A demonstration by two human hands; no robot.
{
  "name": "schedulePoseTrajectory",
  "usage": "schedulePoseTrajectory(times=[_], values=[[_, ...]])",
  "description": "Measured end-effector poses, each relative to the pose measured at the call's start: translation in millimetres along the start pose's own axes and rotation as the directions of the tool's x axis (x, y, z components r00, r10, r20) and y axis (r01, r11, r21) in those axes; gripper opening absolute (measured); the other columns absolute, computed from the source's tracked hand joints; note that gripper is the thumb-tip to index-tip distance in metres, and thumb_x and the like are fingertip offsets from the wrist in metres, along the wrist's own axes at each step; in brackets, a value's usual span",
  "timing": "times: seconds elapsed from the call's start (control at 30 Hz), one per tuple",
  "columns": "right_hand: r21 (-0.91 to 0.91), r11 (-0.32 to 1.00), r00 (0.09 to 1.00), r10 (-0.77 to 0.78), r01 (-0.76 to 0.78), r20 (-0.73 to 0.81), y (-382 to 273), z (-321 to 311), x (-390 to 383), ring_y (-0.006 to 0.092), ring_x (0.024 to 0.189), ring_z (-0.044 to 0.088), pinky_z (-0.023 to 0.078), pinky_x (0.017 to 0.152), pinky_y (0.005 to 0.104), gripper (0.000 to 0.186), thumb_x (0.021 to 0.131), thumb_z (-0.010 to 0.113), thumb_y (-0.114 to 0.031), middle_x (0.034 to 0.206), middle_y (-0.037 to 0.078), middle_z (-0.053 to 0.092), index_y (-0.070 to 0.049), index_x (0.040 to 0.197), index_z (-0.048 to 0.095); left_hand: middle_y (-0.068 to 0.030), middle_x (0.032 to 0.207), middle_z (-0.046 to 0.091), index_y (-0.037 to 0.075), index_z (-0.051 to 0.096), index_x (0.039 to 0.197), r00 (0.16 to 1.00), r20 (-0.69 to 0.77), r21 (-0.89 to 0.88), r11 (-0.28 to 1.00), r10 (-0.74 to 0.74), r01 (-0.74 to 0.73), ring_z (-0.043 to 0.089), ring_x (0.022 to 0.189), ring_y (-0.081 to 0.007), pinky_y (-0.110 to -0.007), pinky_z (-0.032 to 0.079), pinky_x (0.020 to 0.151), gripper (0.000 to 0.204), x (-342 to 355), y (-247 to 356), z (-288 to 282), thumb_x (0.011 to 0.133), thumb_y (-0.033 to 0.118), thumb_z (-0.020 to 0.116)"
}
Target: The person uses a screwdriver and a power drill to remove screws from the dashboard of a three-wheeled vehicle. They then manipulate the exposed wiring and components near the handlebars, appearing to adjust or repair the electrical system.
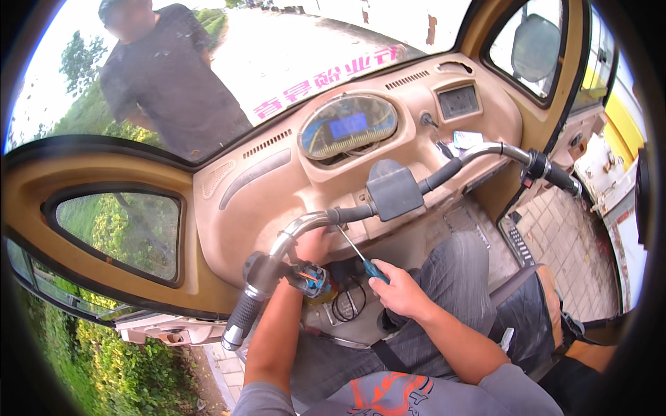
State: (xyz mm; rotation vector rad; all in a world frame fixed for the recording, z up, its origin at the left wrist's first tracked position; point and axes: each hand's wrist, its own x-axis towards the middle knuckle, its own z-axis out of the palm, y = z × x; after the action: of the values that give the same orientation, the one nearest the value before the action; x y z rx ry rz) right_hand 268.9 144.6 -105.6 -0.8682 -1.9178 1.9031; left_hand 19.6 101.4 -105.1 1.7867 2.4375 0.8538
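And the right hand [402, 288] grips the teal-handled screwdriver [374, 269] while the chrome handlebar [305, 221] partly blocks the left hand [313, 244], whose grip I can't tell, near looped black cable [364, 297].

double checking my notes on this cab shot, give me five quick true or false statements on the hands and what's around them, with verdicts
1. The right hand holds a screwdriver with a teal handle. True.
2. The left hand is wrapped around the ribbed black grip at the left end of the handlebar. False: it is beyond the handlebar's left side, partly hidden, near the screwdriver's tip.
3. The screen in the instrument cluster glows blue. True.
4. Another person sits inside the cab. False: that person is outside, beyond the windshield.
5. A mirror shows at the upper right of the picture. True.
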Motion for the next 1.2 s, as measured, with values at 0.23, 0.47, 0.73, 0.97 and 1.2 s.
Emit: schedulePoseTrajectory(times=[0.23, 0.47, 0.73, 0.97, 1.2], values=[[0.098, 0.993, 0.998, 0.058, -0.062, 0.035, -10, 1, 4, 0.0106, 0.066, 0.054, 0.046, 0.061, 0.0292, 0.038, 0.095, 0.058, -0.015, 0.079, 0.003, 0.061, 0.002, 0.129, 0.055, -0.0174, 0.102, 0.068, 0.005, 0.071, 0.104, 0.999, -0.036, -0.003, 1.000, -0.022, 0.022, 0.062, 0.100, -0.0385, -0.048, 0.049, 0.090, 0.030, 3, 2, -2, 0.076, 0.015, 0.076], [0.196, 0.966, 0.984, 0.152, -0.167, 0.090, -24, 2, 8, 0.0062, 0.057, 0.050, 0.041, 0.051, 0.0256, 0.038, 0.098, 0.057, -0.012, 0.073, -0.001, 0.057, 0.000, 0.133, 0.053, -0.0175, 0.104, 0.068, 0.006, 0.072, 0.102, 0.998, -0.062, -0.081, 0.996, 0.032, -0.037, 0.061, 0.103, -0.0391, -0.048, 0.047, 0.096, 0.029, 5, 9, -3, 0.074, 0.016, 0.076], [0.133, 0.982, 0.988, 0.127, -0.138, 0.085, -23, 0, 15, 0.0098, 0.059, 0.049, 0.042, 0.054, 0.0298, 0.027, 0.097, 0.057, -0.013, 0.069, 0.000, 0.054, 0.000, 0.120, 0.057, -0.0201, 0.092, 0.069, 0.002, 0.070, 0.096, 0.998, 0.001, -0.081, 0.995, 0.063, -0.063, 0.066, 0.090, -0.0398, -0.046, 0.052, 0.080, 0.022, 6, 6, -5, 0.079, 0.015, 0.072], [0.116, 0.988, 0.995, 0.096, -0.099, 0.027, -17, 2, 7, 0.0107, 0.069, 0.054, 0.046, 0.064, 0.0300, 0.036, 0.096, 0.058, -0.016, 0.079, 0.004, 0.061, 0.003, 0.127, 0.056, -0.0204, 0.088, 0.067, -0.002, 0.068, 0.098, 0.995, -0.019, -0.024, 0.995, 0.098, -0.098, 0.065, 0.088, -0.0396, -0.045, 0.051, 0.079, 0.025, 7, 0, -5, 0.076, 0.009, 0.073], [0.185, 0.973, 0.990, 0.127, -0.136, 0.060, -15, -1, 2, 0.0078, 0.063, 0.050, 0.043, 0.056, 0.0272, 0.042, 0.097, 0.057, -0.014, 0.077, 0.002, 0.060, 0.005, 0.133, 0.052, -0.0203, 0.087, 0.068, -0.001, 0.067, 0.100, 0.992, -0.054, -0.102, 0.988, 0.113, -0.118, 0.065, 0.086, -0.0391, -0.044, 0.052, 0.078, 0.025, 5, 2, -2, 0.077, 0.008, 0.072]])
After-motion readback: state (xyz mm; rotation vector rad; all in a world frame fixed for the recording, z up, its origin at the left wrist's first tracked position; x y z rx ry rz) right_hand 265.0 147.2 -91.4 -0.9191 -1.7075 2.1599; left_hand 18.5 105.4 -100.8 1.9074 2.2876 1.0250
